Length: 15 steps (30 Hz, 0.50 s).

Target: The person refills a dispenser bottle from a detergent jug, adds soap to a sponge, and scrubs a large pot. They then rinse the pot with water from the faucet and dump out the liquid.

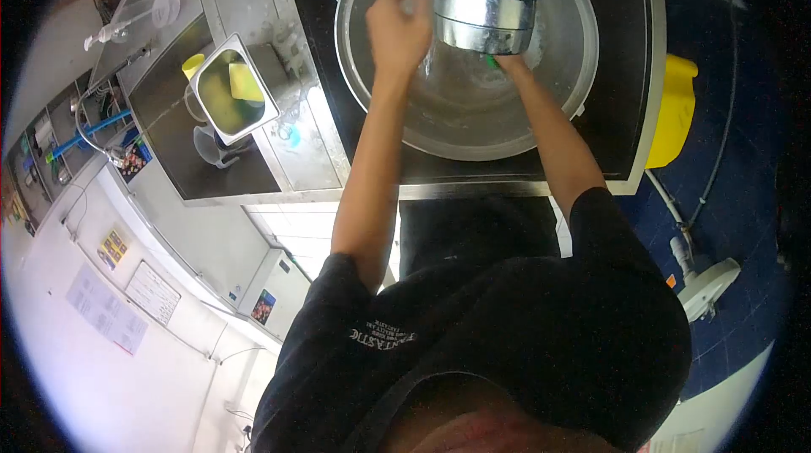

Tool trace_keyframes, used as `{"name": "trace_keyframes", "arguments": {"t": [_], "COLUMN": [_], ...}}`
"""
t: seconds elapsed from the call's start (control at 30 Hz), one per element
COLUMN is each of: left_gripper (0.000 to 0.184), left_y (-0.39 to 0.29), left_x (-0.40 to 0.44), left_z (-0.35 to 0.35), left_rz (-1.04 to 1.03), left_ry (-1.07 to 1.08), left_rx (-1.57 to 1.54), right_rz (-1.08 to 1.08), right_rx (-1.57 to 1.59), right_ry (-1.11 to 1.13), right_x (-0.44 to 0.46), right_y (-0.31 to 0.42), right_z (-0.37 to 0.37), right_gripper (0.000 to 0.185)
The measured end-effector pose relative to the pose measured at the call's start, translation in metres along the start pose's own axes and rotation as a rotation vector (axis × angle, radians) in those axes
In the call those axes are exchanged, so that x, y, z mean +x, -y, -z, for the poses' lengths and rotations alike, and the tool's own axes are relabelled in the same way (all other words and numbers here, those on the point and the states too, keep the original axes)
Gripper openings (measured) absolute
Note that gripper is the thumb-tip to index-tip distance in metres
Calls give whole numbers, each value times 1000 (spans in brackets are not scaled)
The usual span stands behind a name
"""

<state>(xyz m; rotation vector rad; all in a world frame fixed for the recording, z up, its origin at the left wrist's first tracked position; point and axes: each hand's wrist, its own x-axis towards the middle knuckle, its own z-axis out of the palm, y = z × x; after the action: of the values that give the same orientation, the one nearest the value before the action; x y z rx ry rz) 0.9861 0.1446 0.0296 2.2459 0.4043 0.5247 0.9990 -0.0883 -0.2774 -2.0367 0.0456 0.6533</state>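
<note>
Both my arms reach over a large round metal basin (467, 149) with a wet, cloudy inside. My left hand (399, 35) is over its left part, fingers curved and apart, with the fingertips near a shiny metal cylinder (481, 5). This cylinder has a knob-like fitting on its side and stands between the camera and the basin. Behind it, most of my right hand (509, 63) is hidden; only the part by the wrist shows. A small green thing (492, 61) peeks out beside that hand, too covered to name.
On the left counter stands a steel container (269, 108) with a yellow sponge (245, 81) inside. A clear jug (211, 145) and a yellow cup (193, 65) are beside it. Right of the counter are a yellow plastic object (673, 111) and a white fan-like object (710, 288).
</note>
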Motion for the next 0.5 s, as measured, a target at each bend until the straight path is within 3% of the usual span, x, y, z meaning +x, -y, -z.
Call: {"name": "trace_keyframes", "arguments": {"t": [0.1, 0.2, 0.27, 0.3, 0.43, 0.5], "left_gripper": [46, 49, 47, 42, 35, 30], "left_y": [50, 92, 107, 105, 110, 118], "left_x": [-44, -72, -73, -70, -66, -69], "left_z": [25, 35, 36, 39, 42, 33], "left_rz": [-48, 30, 250, 343, 323, 170], "left_ry": [-93, -174, -58, -6, 62, -41], "left_rx": [213, 660, 312, 315, 191, 191], "right_rz": [-93, -56, -28, -15, 4, -10], "right_rx": [189, 377, 458, 474, 405, 322], "right_ry": [-101, -98, -19, 19, 120, 152], "right_x": [2, -8, -11, -10, -28, -67], "right_y": [24, 81, 131, 155, 211, 195], "right_z": [-7, -22, -47, -62, -139, -153], "right_gripper": [86, 77, 71, 70, 65, 62]}}
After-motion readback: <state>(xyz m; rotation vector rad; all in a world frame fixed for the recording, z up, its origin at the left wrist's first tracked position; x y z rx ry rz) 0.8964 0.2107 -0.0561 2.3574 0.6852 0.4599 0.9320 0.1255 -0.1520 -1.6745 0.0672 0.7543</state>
